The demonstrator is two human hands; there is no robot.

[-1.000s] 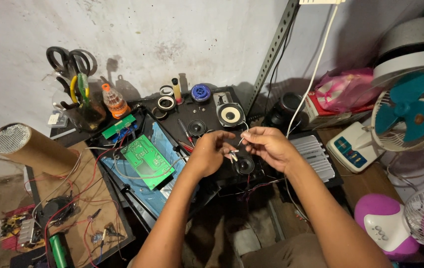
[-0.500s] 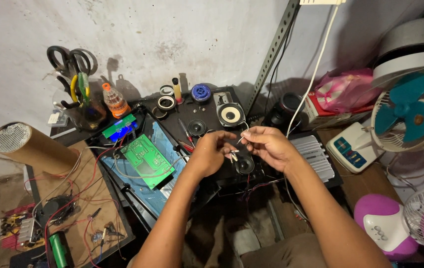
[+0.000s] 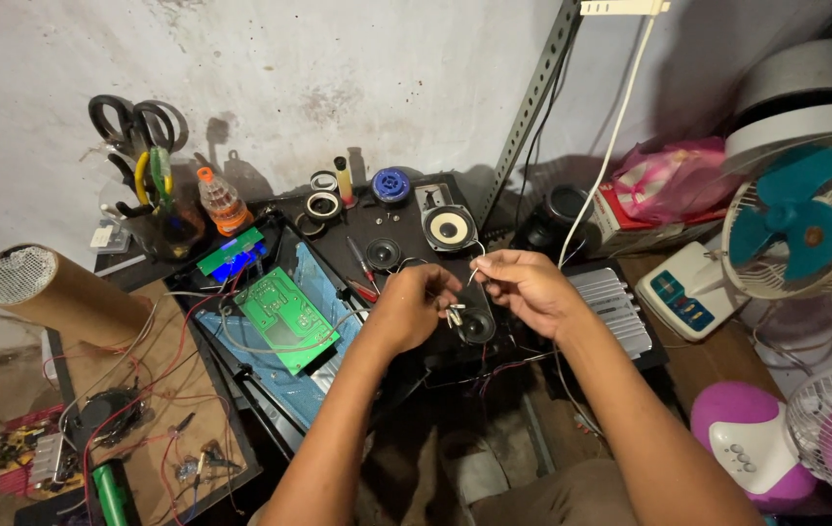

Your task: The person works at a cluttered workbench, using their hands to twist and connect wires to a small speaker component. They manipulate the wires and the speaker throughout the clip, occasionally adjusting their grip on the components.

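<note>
Barely changed: left hand [image 3: 414, 304] still pinching small metal connector [image 3: 456, 314], right hand [image 3: 523, 282] pinching thin wire [image 3: 475, 273], over black desk [image 3: 401, 222] middle.

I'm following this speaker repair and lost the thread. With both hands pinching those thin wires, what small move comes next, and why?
Probably bring the wire ends together: the left hand and right hand each pinch thin wires just above the small black speaker, and the ends look not yet joined.

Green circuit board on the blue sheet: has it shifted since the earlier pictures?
No. The green circuit board lies where it did, beside the brown cardboard tube.
</note>
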